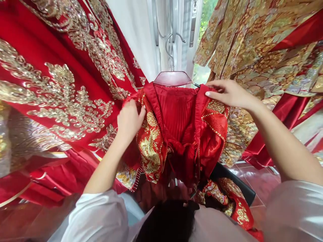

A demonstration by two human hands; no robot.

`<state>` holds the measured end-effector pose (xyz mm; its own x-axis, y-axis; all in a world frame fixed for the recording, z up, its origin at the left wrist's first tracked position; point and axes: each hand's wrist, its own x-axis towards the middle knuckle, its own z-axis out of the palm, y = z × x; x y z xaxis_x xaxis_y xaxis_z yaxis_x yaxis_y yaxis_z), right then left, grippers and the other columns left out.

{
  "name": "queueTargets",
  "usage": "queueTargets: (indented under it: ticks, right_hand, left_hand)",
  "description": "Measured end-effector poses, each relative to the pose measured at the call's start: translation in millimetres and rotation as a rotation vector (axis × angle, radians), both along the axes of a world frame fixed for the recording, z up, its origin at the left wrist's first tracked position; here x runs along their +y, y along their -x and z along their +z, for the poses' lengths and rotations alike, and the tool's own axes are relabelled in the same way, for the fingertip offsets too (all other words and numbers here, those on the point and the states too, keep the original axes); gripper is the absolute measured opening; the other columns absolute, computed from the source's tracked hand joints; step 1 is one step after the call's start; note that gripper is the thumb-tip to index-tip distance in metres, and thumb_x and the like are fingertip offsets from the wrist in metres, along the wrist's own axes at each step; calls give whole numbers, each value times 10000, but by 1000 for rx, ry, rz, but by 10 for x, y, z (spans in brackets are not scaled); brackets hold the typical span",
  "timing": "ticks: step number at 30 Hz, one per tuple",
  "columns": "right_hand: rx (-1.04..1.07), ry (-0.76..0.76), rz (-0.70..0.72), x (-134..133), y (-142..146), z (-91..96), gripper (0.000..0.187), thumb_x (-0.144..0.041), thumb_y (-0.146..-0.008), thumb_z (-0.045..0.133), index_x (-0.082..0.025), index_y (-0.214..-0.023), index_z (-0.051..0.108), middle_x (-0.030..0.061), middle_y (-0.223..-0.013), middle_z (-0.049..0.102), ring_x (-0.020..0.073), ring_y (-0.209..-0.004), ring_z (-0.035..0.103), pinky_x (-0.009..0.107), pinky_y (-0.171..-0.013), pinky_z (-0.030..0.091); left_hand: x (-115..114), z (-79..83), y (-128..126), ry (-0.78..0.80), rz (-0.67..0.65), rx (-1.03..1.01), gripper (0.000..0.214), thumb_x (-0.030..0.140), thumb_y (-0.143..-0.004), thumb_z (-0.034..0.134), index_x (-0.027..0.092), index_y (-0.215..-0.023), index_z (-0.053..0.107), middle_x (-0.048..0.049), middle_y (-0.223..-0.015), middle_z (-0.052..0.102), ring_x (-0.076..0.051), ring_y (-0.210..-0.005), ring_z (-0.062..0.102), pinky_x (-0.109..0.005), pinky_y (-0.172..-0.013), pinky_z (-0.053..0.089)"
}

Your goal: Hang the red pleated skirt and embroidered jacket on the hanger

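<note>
A red jacket (151, 148) with gold embroidery and beaded edging hangs open-fronted on a hanger (173, 79) with a metal hook. My left hand (130, 119) is closed on the jacket's left shoulder, thumb toward the collar. At the opposite shoulder, my right hand (228, 93) pinches the cloth, its thumb on top near the collar edge and its other fingers partly hidden behind. Between the two hands the pleated red lining shows. The hanger's hook is up by a metal handle on a white frame; whether it rests on anything I cannot tell.
A red gown (75, 97) with silver-gold sequins hangs close on the left. Gold patterned garments (247, 67) hang on the right. Below, more red embroidered clothing (239, 205) lies by a black edge (234, 183) above the tiled floor (259, 185). White curtain (131, 30) hangs behind.
</note>
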<state>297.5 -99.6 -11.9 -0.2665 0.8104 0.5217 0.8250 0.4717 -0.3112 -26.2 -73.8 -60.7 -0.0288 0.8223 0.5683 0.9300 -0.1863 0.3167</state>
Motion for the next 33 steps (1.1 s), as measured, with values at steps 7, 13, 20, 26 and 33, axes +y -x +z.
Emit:
queueTargets:
  ticks: [7,13,20,26,33]
  right_hand:
    - [-48,-27,-47,12,-39,-191,420,-390,-913,422,-233,-1266,586,70,-1109,662,257,-1069,573,418,-876,448]
    - [-229,-178,-311,-53,-45,-390,437,-395,-945,315,-218,-1249,575,125,-1119,601,281,-1067,512,440,-865,389]
    - [-568,-237,-472,-509,25,-877,436,-448,-865,467,-145,-1158,579,175,-1065,554,315,-963,463,405,-753,362]
    - [-473,-255,-755,-653,84,-1263,358,-136,-887,273,-170,-981,616,137,-819,548,222,-700,492,312,-539,326]
    - [-245,28,-385,-795,389,-1301,249,-241,-879,382,-197,-895,626,85,-890,651,166,-572,555,309,-526,417]
  left_hand:
    - [192,-135,393,188,-511,-450,261,402,-849,459,206,-704,554,3,-708,656,-161,-668,569,-334,-691,509]
    - [439,449,788,-101,-418,-520,342,496,-795,601,201,-624,581,41,-614,604,-74,-558,347,-306,-685,452]
    - [831,354,731,605,-585,-359,516,679,-747,579,171,-785,665,14,-680,683,-108,-695,501,-377,-812,494]
    - [608,506,585,368,-557,-256,411,462,-921,445,133,-894,689,-17,-786,697,-102,-727,525,-387,-841,465]
    - [469,718,128,68,-627,88,448,466,-903,442,89,-1028,650,-33,-838,645,-96,-719,458,-323,-878,424]
